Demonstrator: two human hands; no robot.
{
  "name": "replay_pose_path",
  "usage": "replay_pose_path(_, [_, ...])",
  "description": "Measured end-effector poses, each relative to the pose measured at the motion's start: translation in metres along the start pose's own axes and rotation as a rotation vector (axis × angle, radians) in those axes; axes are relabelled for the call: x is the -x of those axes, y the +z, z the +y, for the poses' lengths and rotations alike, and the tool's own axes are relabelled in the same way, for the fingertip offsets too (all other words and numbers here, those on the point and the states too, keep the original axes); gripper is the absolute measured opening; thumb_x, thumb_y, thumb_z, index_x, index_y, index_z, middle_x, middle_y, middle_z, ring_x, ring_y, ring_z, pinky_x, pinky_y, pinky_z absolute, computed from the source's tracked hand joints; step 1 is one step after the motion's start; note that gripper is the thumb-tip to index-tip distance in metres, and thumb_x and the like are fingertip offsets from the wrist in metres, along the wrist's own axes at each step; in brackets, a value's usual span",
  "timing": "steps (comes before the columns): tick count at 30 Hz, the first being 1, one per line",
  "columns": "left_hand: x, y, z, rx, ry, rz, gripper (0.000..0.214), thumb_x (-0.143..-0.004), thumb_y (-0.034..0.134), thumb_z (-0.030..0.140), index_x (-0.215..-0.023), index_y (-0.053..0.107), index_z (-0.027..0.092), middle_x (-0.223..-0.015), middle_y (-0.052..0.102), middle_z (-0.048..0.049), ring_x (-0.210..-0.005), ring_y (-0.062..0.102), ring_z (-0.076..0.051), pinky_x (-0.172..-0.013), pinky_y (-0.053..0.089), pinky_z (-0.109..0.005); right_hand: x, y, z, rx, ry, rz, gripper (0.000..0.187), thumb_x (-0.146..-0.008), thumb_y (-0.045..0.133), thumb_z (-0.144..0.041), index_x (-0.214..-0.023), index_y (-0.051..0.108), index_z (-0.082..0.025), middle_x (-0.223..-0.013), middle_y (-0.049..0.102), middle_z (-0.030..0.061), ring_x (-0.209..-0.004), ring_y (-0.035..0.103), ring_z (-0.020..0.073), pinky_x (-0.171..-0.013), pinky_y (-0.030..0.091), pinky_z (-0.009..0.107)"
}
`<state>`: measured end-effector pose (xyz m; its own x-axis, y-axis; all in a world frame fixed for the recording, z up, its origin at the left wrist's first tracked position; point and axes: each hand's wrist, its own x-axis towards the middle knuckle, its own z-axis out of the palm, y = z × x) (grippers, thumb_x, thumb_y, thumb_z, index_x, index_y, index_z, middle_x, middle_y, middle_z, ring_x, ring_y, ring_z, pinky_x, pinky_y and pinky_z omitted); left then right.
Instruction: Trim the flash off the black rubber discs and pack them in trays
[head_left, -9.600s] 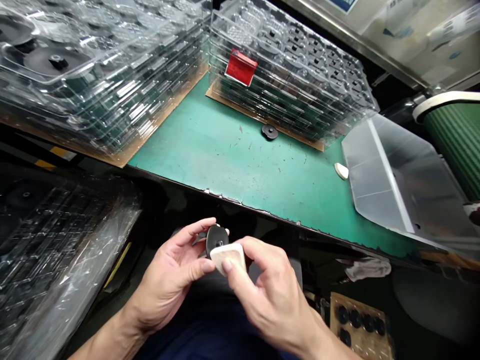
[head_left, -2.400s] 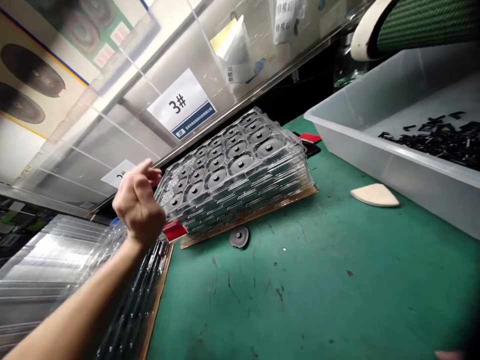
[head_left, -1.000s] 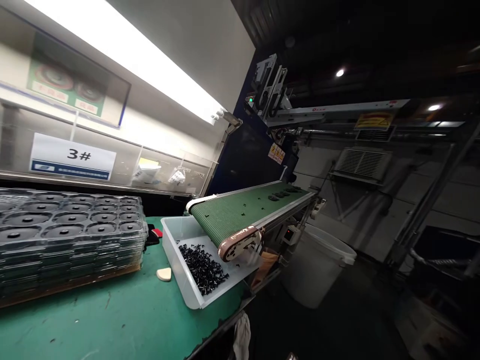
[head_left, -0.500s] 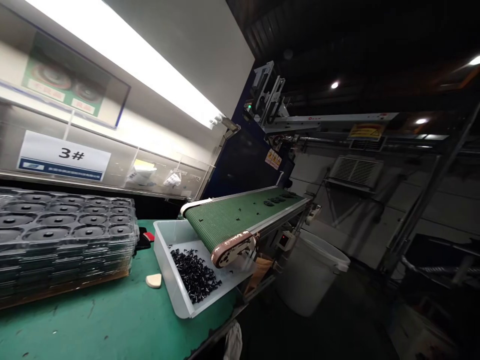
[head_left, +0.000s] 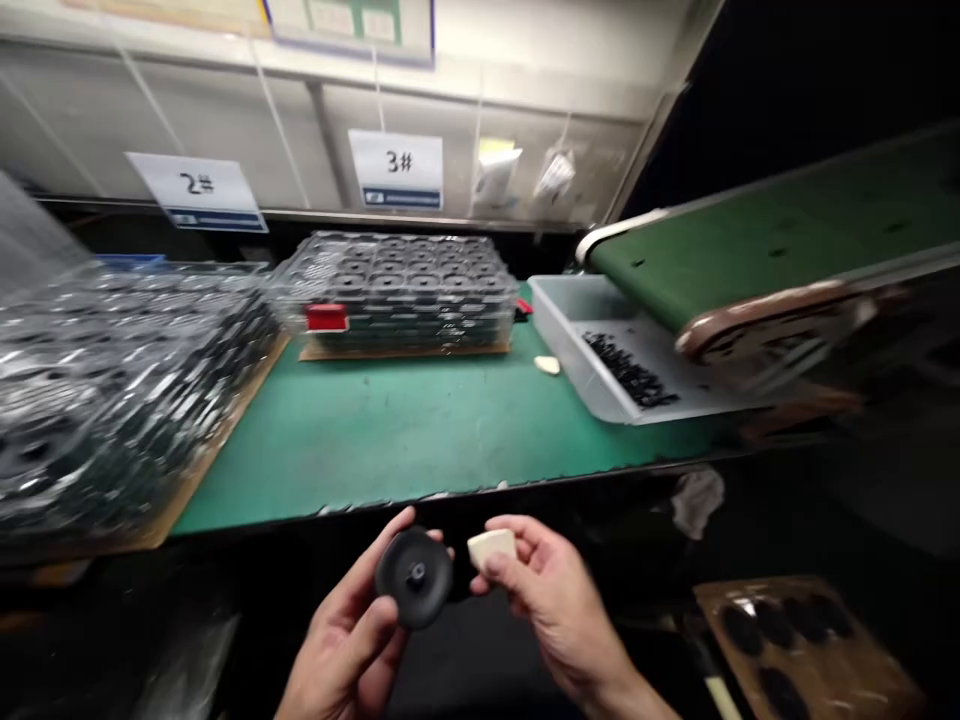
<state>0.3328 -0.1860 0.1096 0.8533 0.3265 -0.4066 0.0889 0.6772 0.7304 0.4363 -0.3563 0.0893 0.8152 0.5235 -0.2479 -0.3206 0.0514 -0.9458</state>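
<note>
My left hand (head_left: pixel 349 635) grips a round black dished part (head_left: pixel 431 595) by its edge, with the hollow side and its small central stem towards me. Between the thumb and fingers of my right hand (head_left: pixel 562 600) is a small cream-coloured flat piece (head_left: pixel 489 546), its material unclear. This piece is just right of the black part, with a narrow gap between them. Both hands are low in the view, in front of the front edge of the green tabletop (head_left: pixel 420 430).
Stacked clear trays of black parts stand at the left (head_left: pixel 135 400) and the back (head_left: pixel 420 300). A white bin (head_left: pixel 570 350) with small black pieces sits under the green conveyor belt (head_left: pixel 720 260). Another cream piece (head_left: pixel 547 365) lies beside it. Black discs rest on a brown sheet (head_left: pixel 847 660).
The view has swung left and down. Both my hands have come into view, holding the black part and a cream piece. The bin and conveyor now appear further right.
</note>
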Motion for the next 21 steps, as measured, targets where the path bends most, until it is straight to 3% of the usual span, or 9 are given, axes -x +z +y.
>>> replay_pose_path(2, [0.005,0.001,-0.001,0.056,-0.004,0.005,0.063,-0.08,0.085,0.042,-0.139,0.066,0.03,-0.131,0.076,-0.0081,-0.132,0.064,-0.027,-0.106,0.052,-0.024,0.008,0.007,-0.003,0.188,-0.138,0.027,0.029,-0.094,0.076,-0.031,-0.118,0.065,-0.017,-0.097,0.074,0.0081,-0.078,0.073,0.0186,-0.069,0.059,0.027])
replay_pose_path(3, [0.006,0.002,-0.002,0.068,-0.005,0.001,0.062,-0.081,0.084,0.042,-0.14,0.066,0.03,-0.131,0.076,-0.0084,-0.132,0.064,-0.027,-0.107,0.052,-0.024,0.013,0.01,-0.007,0.314,-0.308,0.018,0.022,-0.095,0.073,-0.023,-0.116,0.067,-0.018,-0.098,0.074,0.0076,-0.081,0.072,0.0188,-0.073,0.059,0.029])
replay_pose_path(5, [0.008,0.005,-0.004,0.083,-0.022,-0.002,0.06,-0.083,0.082,0.039,-0.141,0.065,0.031,-0.131,0.076,-0.0084,-0.133,0.063,-0.027,-0.106,0.052,-0.024,0.022,0.015,-0.018,0.539,-0.688,-0.031,0.025,-0.093,0.067,-0.008,-0.116,0.068,-0.019,-0.103,0.073,0.0085,-0.09,0.07,0.0204,-0.08,0.059,0.032])
replay_pose_path(7, [0.01,0.003,-0.005,0.112,-0.036,-0.007,0.058,-0.086,0.079,0.036,-0.142,0.064,0.031,-0.132,0.075,-0.0082,-0.132,0.064,-0.027,-0.106,0.052,-0.024,0.026,0.02,-0.026,0.673,-0.896,-0.062,0.033,-0.092,0.062,-0.001,-0.12,0.067,-0.016,-0.106,0.07,0.0112,-0.094,0.066,0.0216,-0.081,0.057,0.034])
replay_pose_path(10, [0.013,-0.002,-0.009,0.16,-0.039,-0.007,0.053,-0.09,0.075,0.032,-0.142,0.064,0.031,-0.132,0.076,-0.0082,-0.13,0.066,-0.024,-0.106,0.052,-0.023,0.027,0.024,-0.034,0.783,-0.792,-0.05,0.025,-0.096,0.057,-0.005,-0.116,0.068,-0.015,-0.098,0.066,0.0102,-0.086,0.061,0.0207,-0.075,0.053,0.035])
replay_pose_path(12, [0.014,-0.005,-0.011,0.178,-0.053,0.005,0.051,-0.09,0.074,0.035,-0.14,0.065,0.03,-0.129,0.077,-0.0086,-0.126,0.068,-0.024,-0.104,0.054,-0.025,0.026,0.024,-0.038,0.78,-0.704,-0.109,0.017,-0.098,0.056,-0.009,-0.105,0.069,-0.017,-0.087,0.063,0.0066,-0.076,0.057,0.0187,-0.07,0.05,0.034])
replay_pose_path(15, [0.017,-0.002,-0.012,0.211,-0.082,0.049,0.048,-0.091,0.073,0.04,-0.137,0.068,0.028,-0.124,0.079,-0.0077,-0.119,0.072,-0.024,-0.1,0.057,-0.024,0.026,0.023,-0.042,0.795,-0.693,-0.2,0.016,-0.098,0.054,-0.01,-0.103,0.068,-0.018,-0.084,0.062,0.0052,-0.075,0.055,0.0181,-0.069,0.047,0.034])
replay_pose_path(18, [0.018,0.002,-0.009,0.232,-0.099,0.095,0.044,-0.092,0.072,0.039,-0.133,0.071,0.024,-0.119,0.081,-0.0059,-0.112,0.073,-0.02,-0.097,0.057,-0.02,0.025,0.021,-0.043,0.872,-0.681,-0.161,0.016,-0.099,0.052,-0.009,-0.1,0.066,-0.018,-0.089,0.061,0.0054,-0.082,0.055,0.0188,-0.074,0.044,0.034])
replay_pose_path(21, [0.017,0.003,-0.007,0.229,-0.158,0.124,0.046,-0.093,0.07,0.043,-0.134,0.07,0.022,-0.114,0.082,-0.0056,-0.106,0.075,-0.02,-0.095,0.058,-0.022,0.024,0.02,-0.042,0.877,-0.623,-0.205,0.015,-0.098,0.053,-0.012,-0.086,0.061,-0.018,-0.078,0.053,0.0022,-0.07,0.048,0.0154,-0.064,0.038,0.032])
